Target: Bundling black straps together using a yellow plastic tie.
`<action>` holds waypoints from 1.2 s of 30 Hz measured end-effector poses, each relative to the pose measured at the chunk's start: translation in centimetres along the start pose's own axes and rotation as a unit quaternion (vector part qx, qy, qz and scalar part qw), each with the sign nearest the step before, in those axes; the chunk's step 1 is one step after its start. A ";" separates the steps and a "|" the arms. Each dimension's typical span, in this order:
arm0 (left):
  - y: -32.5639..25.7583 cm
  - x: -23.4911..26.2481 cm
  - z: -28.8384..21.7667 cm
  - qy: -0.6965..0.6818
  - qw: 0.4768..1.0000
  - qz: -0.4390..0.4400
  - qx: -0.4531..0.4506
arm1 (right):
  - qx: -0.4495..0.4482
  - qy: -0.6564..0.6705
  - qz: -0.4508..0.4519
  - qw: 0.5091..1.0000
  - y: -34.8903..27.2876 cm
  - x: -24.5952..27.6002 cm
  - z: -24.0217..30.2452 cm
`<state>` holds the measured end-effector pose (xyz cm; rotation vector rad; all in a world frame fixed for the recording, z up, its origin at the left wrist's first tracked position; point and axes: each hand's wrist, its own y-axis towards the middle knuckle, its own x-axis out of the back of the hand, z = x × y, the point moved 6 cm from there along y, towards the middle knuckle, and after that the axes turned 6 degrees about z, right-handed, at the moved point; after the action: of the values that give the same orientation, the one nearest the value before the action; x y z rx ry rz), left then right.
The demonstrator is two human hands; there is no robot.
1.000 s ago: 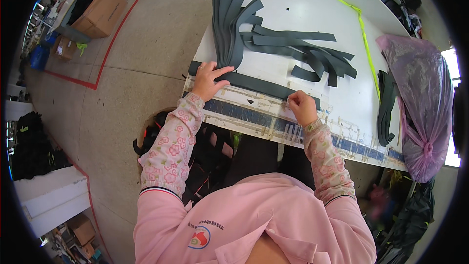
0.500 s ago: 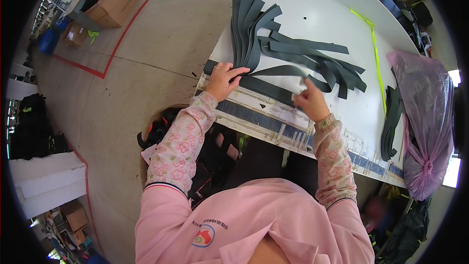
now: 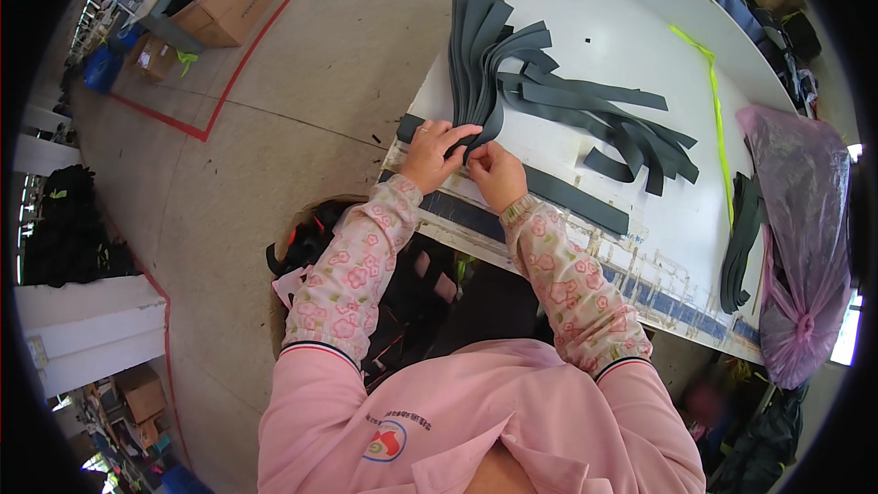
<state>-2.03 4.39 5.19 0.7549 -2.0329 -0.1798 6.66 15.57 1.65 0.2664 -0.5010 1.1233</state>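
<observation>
A fan of dark grey-green flat strips (image 3: 476,64) lies on the white table (image 3: 604,0), its near ends gathered under my left hand (image 3: 435,155). The fingers of that hand are closed over the gathered ends. Close beside it, my right hand (image 3: 498,176) is pinched at the near end of the bundle, against a dark strip whose tip is hidden by the fingers. One long strip (image 3: 581,203) lies flat along the table's near edge, passing under both hands. Right of the fan, several loose strips (image 3: 617,119) lie curled and crossed.
A bright yellow-green tape (image 3: 716,110) runs down the table's right part. Near it lies another dark strip bundle (image 3: 739,247), next to a pink plastic bag (image 3: 800,238). A low white wall (image 3: 713,14) borders the far side. Cardboard boxes (image 3: 224,0) stand on the floor at far left.
My right hand has moved left, from the middle of the long strip to beside my left hand. The strip it stretched out is now drawn in at the bundle. The view has shifted slightly.
</observation>
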 end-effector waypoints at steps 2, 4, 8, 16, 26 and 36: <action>-0.1 0.1 0.1 0.002 1.000 -0.002 0.000 | -0.002 -0.019 -0.008 1.000 0.1 -0.1 0.5; 0.0 0.1 0.0 0.003 1.000 -0.004 -0.002 | -0.005 -0.040 -0.018 0.999 0.1 -0.1 0.7; 0.3 -0.3 -0.1 -0.006 1.000 -0.016 -0.012 | 0.002 -0.111 -0.018 0.994 0.2 0.0 0.8; -0.6 -1.2 1.3 -0.018 1.000 -0.019 0.004 | -0.103 0.147 0.013 0.984 -3.9 8.5 -4.1; -0.3 -0.3 0.2 0.017 1.000 0.018 -0.006 | -0.094 0.029 -0.063 0.993 -10.2 15.2 -8.6; -0.2 -1.0 0.3 0.011 0.999 0.049 0.019 | -0.059 -0.081 -0.088 0.991 -10.3 14.4 -7.9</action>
<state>-1.84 4.77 4.27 0.6755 -2.0531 -0.0757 22.80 26.22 2.65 0.2941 -0.6725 0.9015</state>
